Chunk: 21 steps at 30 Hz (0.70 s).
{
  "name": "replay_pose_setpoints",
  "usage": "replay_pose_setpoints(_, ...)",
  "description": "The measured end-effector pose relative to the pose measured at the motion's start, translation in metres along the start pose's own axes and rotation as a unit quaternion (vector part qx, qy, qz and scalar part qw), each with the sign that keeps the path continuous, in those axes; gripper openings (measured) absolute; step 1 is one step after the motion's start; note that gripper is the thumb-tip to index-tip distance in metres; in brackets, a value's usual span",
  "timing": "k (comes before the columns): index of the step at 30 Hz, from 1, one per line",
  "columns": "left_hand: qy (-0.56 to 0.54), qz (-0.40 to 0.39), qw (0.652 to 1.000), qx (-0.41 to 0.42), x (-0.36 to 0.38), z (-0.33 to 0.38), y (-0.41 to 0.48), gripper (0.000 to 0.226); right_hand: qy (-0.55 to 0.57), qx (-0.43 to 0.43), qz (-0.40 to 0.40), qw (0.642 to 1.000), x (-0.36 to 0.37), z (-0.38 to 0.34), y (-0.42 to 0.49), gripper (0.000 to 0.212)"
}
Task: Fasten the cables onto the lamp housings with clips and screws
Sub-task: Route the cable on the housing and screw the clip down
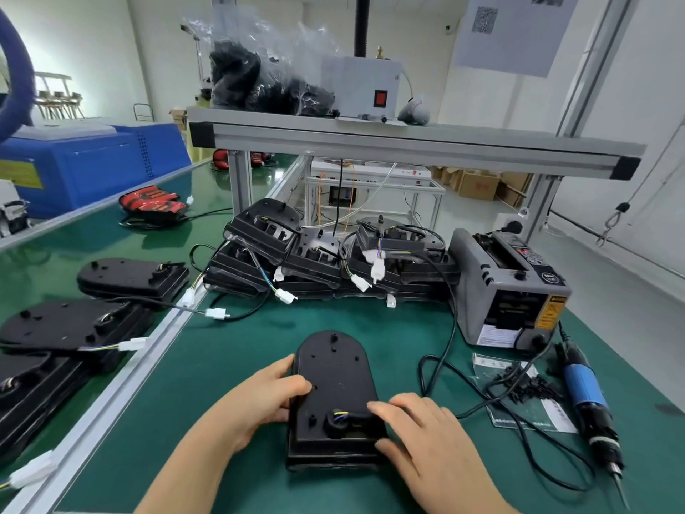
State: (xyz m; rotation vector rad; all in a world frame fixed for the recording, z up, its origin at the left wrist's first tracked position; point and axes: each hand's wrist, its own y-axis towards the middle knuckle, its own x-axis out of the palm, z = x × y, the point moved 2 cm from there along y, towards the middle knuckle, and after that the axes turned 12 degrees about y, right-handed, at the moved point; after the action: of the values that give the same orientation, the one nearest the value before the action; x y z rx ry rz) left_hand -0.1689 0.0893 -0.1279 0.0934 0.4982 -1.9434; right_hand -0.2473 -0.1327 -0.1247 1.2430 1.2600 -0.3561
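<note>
My left hand (pixel 267 398) grips the left edge of the lamp housing (pixel 335 369), the thumb on its top face and the fingers curled round the rim. My right hand (pixel 420 437) lies over the housing's lower right corner with the fingers fairly straight. Its fingertips touch the short black cable (pixel 357 421) that leaves the round grommet (pixel 334 421), and the thumb rests on the near edge. I cannot tell whether those fingers pinch the cable or only press on it.

The two hands are apart, one on each side of the housing. It lies flat, back side up, on the green worktop (pixel 222 369) just in front of me, with its rounded end pointing away. Yellow and blue wires show at the grommet.

To the right, a clear bag of small black clips (pixel 524 387) lies on the mat. Just beyond it lies a blue electric screwdriver (pixel 587 395), its bit pointing toward me. Behind these stands a grey tape dispenser (pixel 508 291).

Across the far side of the worktop is a pile of more housings (pixel 322 254), their cables ending in white connectors (pixel 285 295). On the belt (pixel 92 235) to my left lie further black housings (pixel 131 278) and a red lamp (pixel 152 204). An aluminium shelf (pixel 407 142) above carries a plastic bag of black parts (pixel 259 79) and a white box (pixel 361 87) with a red switch.
</note>
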Motion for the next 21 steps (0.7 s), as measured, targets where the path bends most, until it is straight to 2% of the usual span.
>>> replay_pose_setpoints(3, 0.164, 0.033, 0.986, 0.012, -0.003, 0.005, 0.003, 0.018, 0.037, -0.001, 0.025, 0.999, 0.001, 0.002, -0.002, 0.031)
replay_pose_setpoints(5, 0.197, 0.044, 0.979, 0.035, -0.002, 0.004, 0.007, 0.021, 0.053, 0.006, 0.034, 0.998, 0.003, 0.005, -0.003, 0.028)
replay_pose_setpoints(8, 0.247, 0.158, 0.949, 0.112, 0.001, 0.009, -0.003, 0.025, 0.058, 0.028, 0.054, 0.996, 0.006, 0.012, -0.003, 0.02)
replay_pose_setpoints(9, 0.244, 0.172, 0.941, 0.156, 0.004, 0.013, -0.009, 0.025, 0.057, 0.033, 0.062, 0.996, 0.006, 0.015, -0.003, 0.022)
replay_pose_setpoints(11, 0.222, 0.104, 0.945, 0.217, 0.017, 0.019, -0.02, 0.019, 0.06, 0.031, 0.088, 0.994, 0.006, 0.02, -0.003, 0.026)
replay_pose_setpoints(13, 0.245, 0.028, 0.939, 0.238, 0.031, 0.018, -0.028, 0.024, 0.078, 0.019, 0.111, 0.991, 0.004, 0.021, -0.002, 0.024)
replay_pose_setpoints(14, 0.264, 0.027, 0.932, 0.248, 0.036, 0.016, -0.028, 0.026, 0.087, 0.011, 0.118, 0.989, 0.003, 0.02, -0.002, 0.023)
replay_pose_setpoints(18, 0.271, 0.122, 0.906, 0.302, 0.044, 0.008, -0.026, 0.033, 0.103, -0.001, 0.101, 0.99, 0.004, 0.017, -0.005, 0.022)
replay_pose_setpoints(21, 0.284, 0.131, 0.897, 0.313, 0.043, 0.002, -0.023, 0.033, 0.118, 0.015, 0.082, 0.989, 0.007, 0.017, -0.008, 0.022)
